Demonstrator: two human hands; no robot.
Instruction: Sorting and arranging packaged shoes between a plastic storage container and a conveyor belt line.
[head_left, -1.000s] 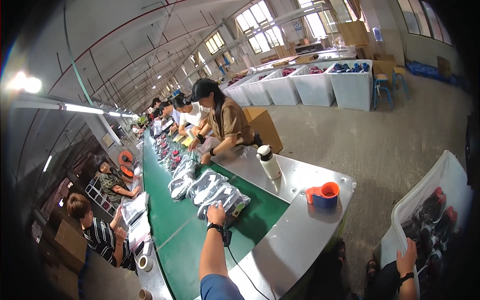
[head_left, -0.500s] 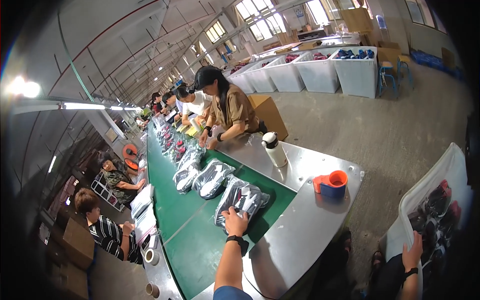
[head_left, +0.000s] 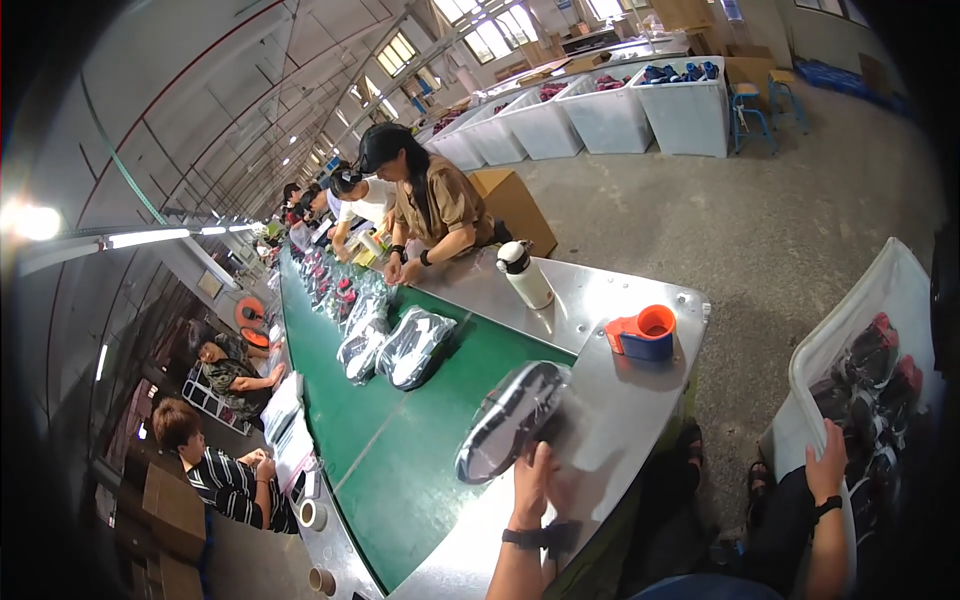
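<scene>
My left hand [head_left: 536,488] grips a pair of shoes in a clear plastic bag [head_left: 508,422] at its near edge. The bag is tilted with soles showing, raised over the corner where the green belt [head_left: 430,490] meets the metal table; it is slightly blurred. At the right, my right hand [head_left: 826,464] lies at the rim of a white bin [head_left: 797,375], its fingers stretched out and nothing held. Dark and red shoes [head_left: 872,390] fill that bin. Two more bagged pairs, a nearer one [head_left: 414,346] and one beside it [head_left: 363,350], lie farther up the belt.
An orange and blue tape dispenser [head_left: 645,333] and a white bottle [head_left: 525,276] stand on the metal table [head_left: 610,420]. Co-workers line both sides of the belt, the nearest a person in a brown shirt [head_left: 448,205]. Tape rolls [head_left: 313,515] sit at the left edge.
My left hand has lifted the bagged shoes off the belt, turned them and moved them right. My right hand stays by the bin's rim. The view has shifted a little.
</scene>
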